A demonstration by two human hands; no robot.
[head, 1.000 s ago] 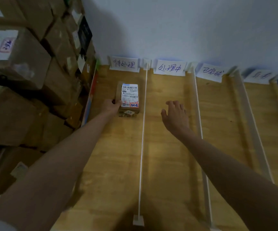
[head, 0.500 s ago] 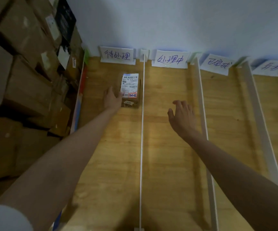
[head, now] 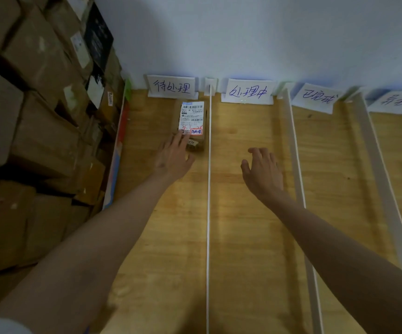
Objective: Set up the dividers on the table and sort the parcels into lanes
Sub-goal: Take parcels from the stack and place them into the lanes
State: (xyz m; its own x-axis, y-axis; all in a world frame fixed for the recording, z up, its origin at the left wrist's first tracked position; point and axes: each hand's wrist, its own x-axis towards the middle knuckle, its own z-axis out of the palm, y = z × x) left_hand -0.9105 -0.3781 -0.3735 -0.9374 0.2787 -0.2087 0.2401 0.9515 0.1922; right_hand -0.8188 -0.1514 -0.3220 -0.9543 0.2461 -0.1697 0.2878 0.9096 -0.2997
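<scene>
A small brown parcel (head: 191, 121) with a white shipping label lies at the far end of the leftmost lane, close to the first white divider (head: 208, 213). My left hand (head: 173, 157) lies just in front of it with straight fingers touching its near left corner. My right hand (head: 263, 171) hovers over the second lane, fingers loosely spread, holding nothing. Two more white dividers (head: 297, 189) (head: 385, 189) run down the wooden table (head: 250, 237). Handwritten lane signs (head: 172, 86) (head: 247, 91) (head: 316, 97) (head: 396, 101) stand along the wall.
A tall stack of brown cardboard boxes (head: 31, 131) fills the left side, right beside the table's left edge. A white wall (head: 243, 32) closes off the far end behind the signs.
My left hand has let go of the parcel's side and drawn back to its near corner. The parcel rests further up the lane. My right hand has barely moved.
</scene>
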